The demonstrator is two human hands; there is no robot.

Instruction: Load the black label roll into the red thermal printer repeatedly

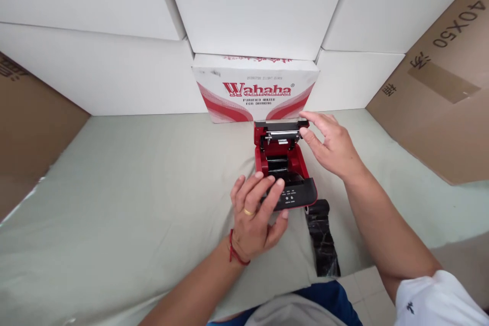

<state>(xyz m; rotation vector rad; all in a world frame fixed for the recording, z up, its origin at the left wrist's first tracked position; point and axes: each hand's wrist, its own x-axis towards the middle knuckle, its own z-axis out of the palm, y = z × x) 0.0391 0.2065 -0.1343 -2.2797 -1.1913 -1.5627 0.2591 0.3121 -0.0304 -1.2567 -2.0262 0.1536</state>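
A small red-and-black label printer (300, 163) stands on the cloth with its lid (280, 127) raised, showing a roller under the lid and a shiny black roll (277, 164) in the red bay. My left hand (255, 214) grips the front left, fingers spread over the black button panel (292, 194) and thumb at the front edge. At the lid's right corner, my right hand (328, 142) holds on with the thumb below and the fingers above. A roll of black ribbon film (321, 229) lies partly unrolled beside the printer's front right.
Behind the printer stands a white Wahaha water carton (260, 89) against large white boxes (255, 5). Brown cardboard boxes flank the surface at left (30, 132) and right (435, 86). A pale green cloth (153, 204) covers the table, slightly wrinkled toward the front.
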